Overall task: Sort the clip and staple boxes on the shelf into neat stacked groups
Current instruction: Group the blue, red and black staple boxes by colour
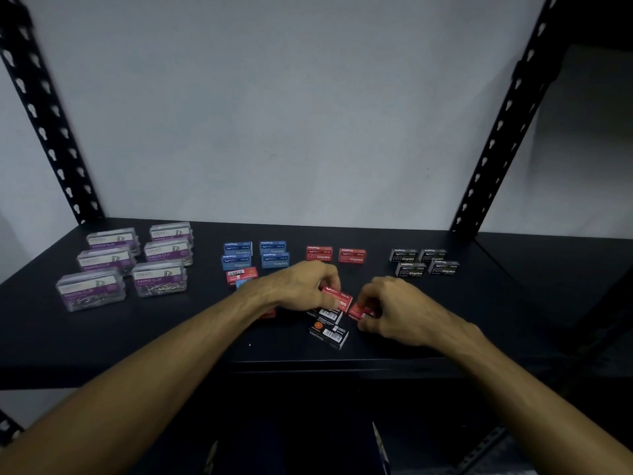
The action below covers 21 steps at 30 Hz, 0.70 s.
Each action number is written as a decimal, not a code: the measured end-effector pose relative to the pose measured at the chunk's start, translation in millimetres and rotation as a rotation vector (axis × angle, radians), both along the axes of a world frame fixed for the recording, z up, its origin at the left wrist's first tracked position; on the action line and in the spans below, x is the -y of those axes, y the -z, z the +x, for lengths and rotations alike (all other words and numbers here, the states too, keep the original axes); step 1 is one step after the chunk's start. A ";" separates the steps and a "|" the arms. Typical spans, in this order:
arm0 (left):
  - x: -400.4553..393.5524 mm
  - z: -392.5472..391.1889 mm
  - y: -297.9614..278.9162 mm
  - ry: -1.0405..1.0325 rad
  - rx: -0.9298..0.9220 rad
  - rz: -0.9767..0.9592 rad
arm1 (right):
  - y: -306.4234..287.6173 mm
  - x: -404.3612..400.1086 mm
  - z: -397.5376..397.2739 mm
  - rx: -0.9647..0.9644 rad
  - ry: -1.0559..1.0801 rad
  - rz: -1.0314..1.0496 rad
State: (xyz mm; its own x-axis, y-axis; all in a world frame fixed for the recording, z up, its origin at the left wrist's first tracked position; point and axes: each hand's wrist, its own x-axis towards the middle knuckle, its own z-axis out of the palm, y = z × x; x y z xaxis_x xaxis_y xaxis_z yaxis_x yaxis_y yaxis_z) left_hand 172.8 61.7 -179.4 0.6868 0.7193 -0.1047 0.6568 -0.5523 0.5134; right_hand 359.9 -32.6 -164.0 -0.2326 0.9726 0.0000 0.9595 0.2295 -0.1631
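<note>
While the left hand (301, 286) pinches a red staple box (337, 298) near the front middle of the shelf (479, 320), the right hand (390, 308) curls its fingers round a second red box (359, 310) just beside it. To do this step well, lift each box clear of the two loose black boxes (329, 332) lying touching below, turn the printed face up, and set it squarely on the red group (335, 254) at the far middle, edges flush.

Count, as visible:
- Clear paper clip boxes (125, 260), far left: six.
- Blue boxes (256, 255): four grouped, plus one loose, partly hidden by the left hand.
- Red boxes: two grouped, two in the hands, one loose (241, 275) near the blue group; another red shape under the left wrist cannot be confirmed.
- Black boxes (424, 262), far right: four grouped, two loose.
</note>
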 end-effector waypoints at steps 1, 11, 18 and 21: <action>-0.1 -1.1 0.7 -0.009 0.023 -0.011 | 0.7 -0.2 0.4 -0.002 0.000 0.000; -6.3 -8.0 3.2 -0.083 0.170 -0.019 | 0.2 -3.6 6.8 -0.066 0.029 -0.025; -8.1 -8.6 2.5 -0.072 0.113 0.052 | -1.2 -7.7 12.2 -0.177 0.041 -0.016; -7.3 -8.0 2.1 -0.064 0.099 0.053 | 0.0 -8.6 14.8 -0.196 0.047 -0.011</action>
State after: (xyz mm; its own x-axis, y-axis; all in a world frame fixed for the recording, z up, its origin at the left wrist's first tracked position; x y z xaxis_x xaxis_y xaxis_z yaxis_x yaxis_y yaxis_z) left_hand 164.8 69.1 -181.4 0.6446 0.7645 0.0006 0.6391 -0.5393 0.5484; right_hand 374.7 -24.0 -164.0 -0.1837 0.9825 0.0303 0.9188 0.1826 -0.3500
